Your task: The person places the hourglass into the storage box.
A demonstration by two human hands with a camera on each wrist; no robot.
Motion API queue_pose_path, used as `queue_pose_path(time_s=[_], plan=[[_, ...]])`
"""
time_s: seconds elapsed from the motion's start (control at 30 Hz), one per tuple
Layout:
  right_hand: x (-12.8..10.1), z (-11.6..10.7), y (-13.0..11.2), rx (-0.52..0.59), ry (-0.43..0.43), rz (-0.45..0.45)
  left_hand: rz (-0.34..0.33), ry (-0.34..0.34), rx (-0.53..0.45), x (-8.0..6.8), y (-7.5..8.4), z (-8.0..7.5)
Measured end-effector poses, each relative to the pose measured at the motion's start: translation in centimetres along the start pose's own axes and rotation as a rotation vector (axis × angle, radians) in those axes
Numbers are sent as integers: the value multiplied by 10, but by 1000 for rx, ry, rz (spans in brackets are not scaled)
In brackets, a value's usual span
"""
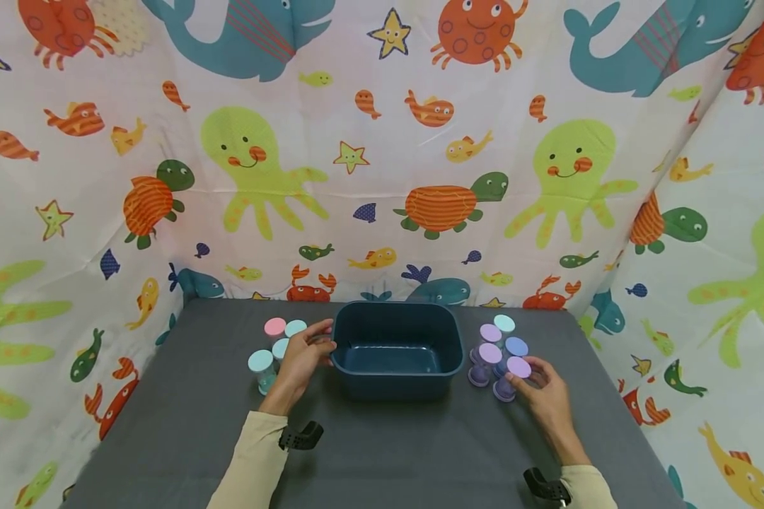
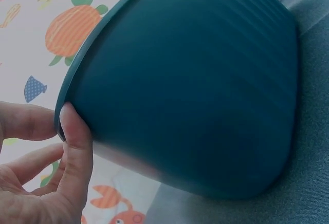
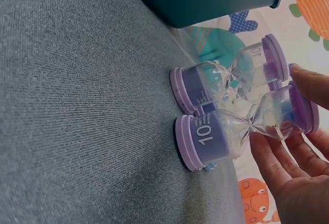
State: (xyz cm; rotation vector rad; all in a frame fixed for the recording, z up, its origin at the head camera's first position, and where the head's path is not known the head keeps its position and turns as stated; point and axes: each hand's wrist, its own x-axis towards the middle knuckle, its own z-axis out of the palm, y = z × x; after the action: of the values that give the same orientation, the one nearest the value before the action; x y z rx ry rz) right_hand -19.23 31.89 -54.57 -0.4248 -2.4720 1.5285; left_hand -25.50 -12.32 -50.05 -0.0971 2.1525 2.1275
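A dark teal plastic bin (image 1: 395, 387) stands in the middle of the table. My left hand (image 1: 302, 360) pinches its left rim, thumb against the outer wall in the left wrist view. To the right of the bin, my right hand (image 1: 550, 399) holds the nearest purple sand timer (image 3: 208, 137) near its upper end, with fingers at the glass and thumb by the top cap. That timer is upright, its base on the cloth, marked 10. Another purple sand timer (image 3: 187, 88) stands close beside it.
More sand timers with purple, blue (image 1: 516, 346) and mint (image 1: 504, 323) caps cluster right of the bin. Left of it stand timers with pink (image 1: 275, 326) and mint (image 1: 261, 361) caps. Grey cloth (image 1: 388, 459) covers the table; a sea-animal curtain (image 1: 382, 247) hangs behind.
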Motion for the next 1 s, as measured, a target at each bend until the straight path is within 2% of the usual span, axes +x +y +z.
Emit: queue_pose_path(time_s=[0.2,0.53,0.73,1.0], plan=[[-6,-3,-8,-2,5,-8,-1,13,10,-1,2,0],[-18,-14,-35,-23,33,-32,-5,10,-9,-1,1,0],[-25,-17,-53,20,41,-96,-7,15,-15,-2,1,0],[-29,-18,-74,15,56,-162,-11,11,-17,-1,1,0]])
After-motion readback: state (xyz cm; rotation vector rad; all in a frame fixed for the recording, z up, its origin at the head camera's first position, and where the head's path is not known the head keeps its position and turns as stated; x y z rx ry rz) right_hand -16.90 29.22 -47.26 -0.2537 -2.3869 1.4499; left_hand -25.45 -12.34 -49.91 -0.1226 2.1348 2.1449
